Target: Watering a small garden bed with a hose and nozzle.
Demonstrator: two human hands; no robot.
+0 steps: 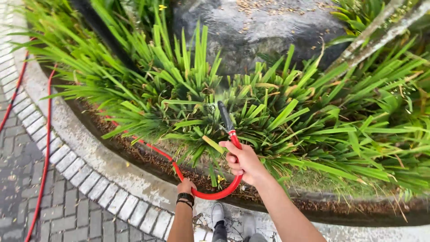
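My right hand grips a red garden hose just behind its dark nozzle, which points up and away into a bed of long green strap-leaved plants. A fine spray leaves the nozzle tip toward the leaves. My left hand, with a dark band on the wrist, holds the same hose lower down, where it curves in a loop between both hands. The hose runs on to the left along the edge of the bed.
A big grey boulder sits behind the plants. A curved concrete kerb borders the bed, with grey paving bricks to the left. More red hose lies on the paving. My shoes stand on the kerb.
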